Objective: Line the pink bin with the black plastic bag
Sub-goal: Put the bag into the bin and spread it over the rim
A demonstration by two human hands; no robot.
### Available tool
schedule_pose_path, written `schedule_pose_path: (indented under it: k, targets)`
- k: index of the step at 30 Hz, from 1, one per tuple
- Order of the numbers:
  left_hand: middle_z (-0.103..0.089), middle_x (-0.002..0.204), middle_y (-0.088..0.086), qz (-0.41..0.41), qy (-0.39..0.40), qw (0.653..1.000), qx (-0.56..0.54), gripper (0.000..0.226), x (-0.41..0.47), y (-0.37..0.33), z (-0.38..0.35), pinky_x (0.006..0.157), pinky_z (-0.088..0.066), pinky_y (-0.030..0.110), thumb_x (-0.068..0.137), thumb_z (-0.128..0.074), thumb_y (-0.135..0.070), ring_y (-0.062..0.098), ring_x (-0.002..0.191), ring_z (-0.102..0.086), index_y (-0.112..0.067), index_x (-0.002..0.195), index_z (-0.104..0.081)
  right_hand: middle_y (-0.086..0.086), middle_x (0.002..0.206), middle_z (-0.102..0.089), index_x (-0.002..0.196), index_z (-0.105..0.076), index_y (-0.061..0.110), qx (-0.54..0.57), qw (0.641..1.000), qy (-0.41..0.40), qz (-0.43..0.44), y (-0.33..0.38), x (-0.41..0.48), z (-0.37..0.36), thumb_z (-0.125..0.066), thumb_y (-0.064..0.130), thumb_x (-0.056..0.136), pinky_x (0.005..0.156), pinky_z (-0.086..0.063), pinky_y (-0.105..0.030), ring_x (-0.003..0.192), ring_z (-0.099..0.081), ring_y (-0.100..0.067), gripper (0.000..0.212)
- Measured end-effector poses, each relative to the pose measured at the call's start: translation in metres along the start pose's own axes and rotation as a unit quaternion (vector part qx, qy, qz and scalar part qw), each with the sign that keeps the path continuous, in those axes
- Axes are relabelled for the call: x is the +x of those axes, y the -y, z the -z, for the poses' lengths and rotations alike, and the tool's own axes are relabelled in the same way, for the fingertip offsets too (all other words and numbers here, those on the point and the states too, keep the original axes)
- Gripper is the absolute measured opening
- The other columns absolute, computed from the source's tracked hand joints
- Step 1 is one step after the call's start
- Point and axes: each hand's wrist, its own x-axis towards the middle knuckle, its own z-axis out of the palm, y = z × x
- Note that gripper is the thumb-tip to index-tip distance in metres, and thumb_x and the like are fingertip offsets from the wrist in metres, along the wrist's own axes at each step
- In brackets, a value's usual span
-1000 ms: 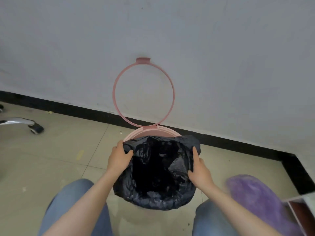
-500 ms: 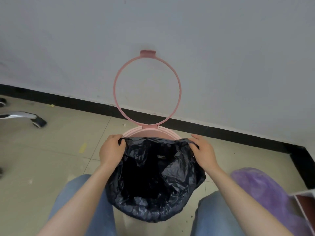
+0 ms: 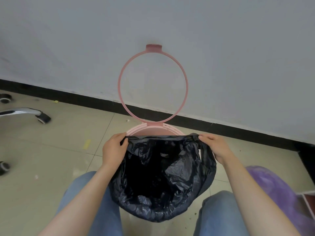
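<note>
The pink bin [image 3: 153,130] stands on the floor between my knees, against the wall. Its pink ring frame [image 3: 153,82] is flipped upright and leans on the wall. The black plastic bag [image 3: 162,176] sits inside the bin, its mouth folded over the near and side rim. Only the far pink rim shows bare. My left hand [image 3: 114,149] pinches the bag's far edge on the left. My right hand [image 3: 216,147] pinches the same edge on the right. The edge is stretched taut between them, just short of the far rim.
A white wall [image 3: 238,65] with a black skirting strip [image 3: 238,132] rises right behind the bin. An office chair's chrome leg and castor [image 3: 42,117] lie at the left. A purple bag [image 3: 281,198] sits at my right knee, beside a white box edge [image 3: 306,200].
Both hands have slid from the sides of the bin toward its far rim, pulling the bag's back edge taut. The view has tilted slightly downward.
</note>
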Motion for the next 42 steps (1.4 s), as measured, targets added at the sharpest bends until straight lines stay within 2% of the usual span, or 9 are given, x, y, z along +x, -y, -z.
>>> schedule_pose_path:
  k: [4,10,13,15,18,20,26,36,42]
  targets:
    - [-0.061,0.126,0.015,0.001,0.006,1.000,-0.002,0.031,-0.001,-0.002,-0.001,0.096,-0.041,0.031,0.091,-0.052,-0.011,0.030,0.115,-0.056,-0.002,0.119,-0.059,-0.009,0.071,-0.062,0.067,-0.060,0.007,0.106,0.988,-0.064,-0.097,-0.009,0.025,-0.014,-0.052,0.008,0.091,0.058,-0.049,-0.026,0.066,-0.057,-0.019,0.025]
    - [-0.063,0.124,0.016,0.002,-0.002,1.000,-0.013,0.029,0.002,-0.002,-0.003,0.095,-0.042,0.031,0.090,-0.053,-0.010,0.030,0.112,-0.058,-0.003,0.117,-0.061,-0.006,0.056,-0.047,0.049,-0.049,0.012,-0.144,0.983,-0.065,-0.093,-0.032,0.042,-0.030,-0.058,0.002,0.085,0.050,-0.031,-0.027,0.053,-0.039,-0.015,0.038]
    - [-0.063,0.124,0.015,0.009,-0.002,1.000,-0.022,0.030,0.002,-0.002,-0.003,0.094,-0.042,0.030,0.090,-0.053,-0.011,0.030,0.112,-0.058,-0.004,0.118,-0.060,-0.018,0.090,-0.066,0.082,-0.067,0.000,-0.105,0.985,-0.081,-0.106,-0.030,0.038,-0.022,-0.058,-0.004,0.081,0.067,-0.044,-0.029,0.076,-0.057,-0.026,0.010]
    - [-0.063,0.123,0.014,0.018,-0.005,0.999,-0.026,0.030,0.003,-0.001,-0.004,0.093,-0.042,0.029,0.090,-0.052,-0.012,0.029,0.112,-0.058,-0.005,0.118,-0.060,-0.022,0.114,-0.062,0.102,-0.066,-0.001,-0.160,0.975,-0.151,-0.036,-0.022,0.030,-0.016,-0.052,-0.009,0.080,0.088,-0.045,-0.035,0.102,-0.058,-0.033,0.028]
    - [-0.064,0.123,0.014,0.027,-0.013,0.999,-0.033,0.029,0.005,0.001,-0.007,0.091,-0.040,0.025,0.090,-0.052,-0.011,0.029,0.111,-0.058,-0.005,0.117,-0.061,-0.028,0.109,-0.065,0.091,-0.070,-0.004,-0.436,0.835,-0.217,0.254,-0.012,0.004,-0.022,-0.057,-0.016,0.067,0.092,-0.046,-0.048,0.106,-0.057,-0.046,0.030]
    - [-0.064,0.122,0.015,0.032,-0.019,0.999,-0.039,0.028,0.004,0.000,-0.008,0.090,-0.039,0.024,0.090,-0.053,-0.010,0.029,0.111,-0.058,-0.005,0.116,-0.062,-0.025,0.118,-0.062,0.103,-0.067,0.000,-0.542,0.769,-0.105,0.323,-0.008,-0.004,-0.038,-0.060,-0.004,0.076,0.095,-0.044,-0.052,0.113,-0.054,-0.045,0.028]
    - [-0.072,0.103,0.011,0.066,-0.051,0.996,-0.026,0.019,0.001,-0.006,-0.011,0.071,-0.038,0.025,0.089,-0.054,-0.014,0.028,0.096,-0.063,-0.007,0.097,-0.070,-0.011,0.138,-0.048,0.136,-0.038,0.016,-0.411,0.898,-0.002,0.159,-0.015,0.002,-0.055,-0.033,0.023,0.099,0.097,-0.040,-0.035,0.121,-0.049,-0.029,0.039]
    - [-0.053,0.070,0.002,0.165,0.188,0.948,-0.194,0.024,0.026,-0.021,-0.030,0.058,-0.038,0.026,0.091,-0.050,-0.011,0.018,0.070,-0.050,-0.015,0.067,-0.053,-0.008,0.074,-0.060,0.068,-0.062,0.004,-0.160,0.984,-0.072,0.036,-0.015,0.006,-0.025,-0.051,0.002,0.089,0.046,-0.036,-0.006,0.077,-0.051,-0.017,0.024]
    - [-0.056,0.067,0.007,0.196,0.225,0.932,-0.207,0.025,0.050,-0.018,-0.038,0.059,-0.042,0.026,0.086,-0.058,-0.006,0.017,0.063,-0.051,-0.010,0.062,-0.055,-0.013,0.067,-0.058,0.061,-0.056,0.005,-0.069,0.981,0.000,-0.183,-0.006,0.022,-0.022,-0.055,0.006,0.084,0.055,-0.043,-0.028,0.061,-0.054,-0.024,0.023]
